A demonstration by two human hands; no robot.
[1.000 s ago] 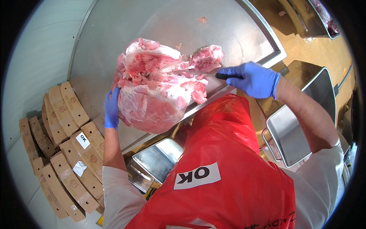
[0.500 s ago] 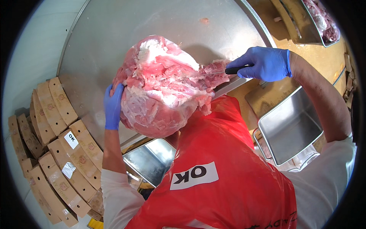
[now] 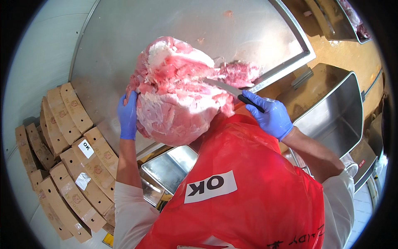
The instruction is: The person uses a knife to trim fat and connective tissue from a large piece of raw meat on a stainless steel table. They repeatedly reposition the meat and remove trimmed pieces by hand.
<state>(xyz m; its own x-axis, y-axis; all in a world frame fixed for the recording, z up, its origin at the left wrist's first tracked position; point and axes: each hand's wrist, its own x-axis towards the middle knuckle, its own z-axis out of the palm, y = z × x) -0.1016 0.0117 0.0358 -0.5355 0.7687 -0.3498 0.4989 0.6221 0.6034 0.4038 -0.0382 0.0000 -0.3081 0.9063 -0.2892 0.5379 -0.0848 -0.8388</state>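
A large piece of raw pink meat with white fat [image 3: 178,112] lies at the near edge of a steel work table [image 3: 261,29], a narrower redder part sticking out to the right. My left hand [image 3: 127,114], in a blue glove, is closed on the meat's left side. In my blue-gloved right hand [image 3: 269,116] is a black-handled knife [image 3: 227,88], its blade angled up-left, tip against the meat's middle right. Fingertips of my left hand are partly hidden against the meat.
Stacked cardboard boxes [image 3: 68,166] stand at lower left. Steel bins [image 3: 331,103] are at right, another [image 3: 350,20] holding meat at top right. A steel tray [image 3: 166,164] sits below the table edge. My red apron [image 3: 248,186] fills the lower middle.
Since half a second ago my right hand has dropped down and slightly left, tilting the knife so its handle is lower. My left hand still grips the meat, which has shifted slightly.
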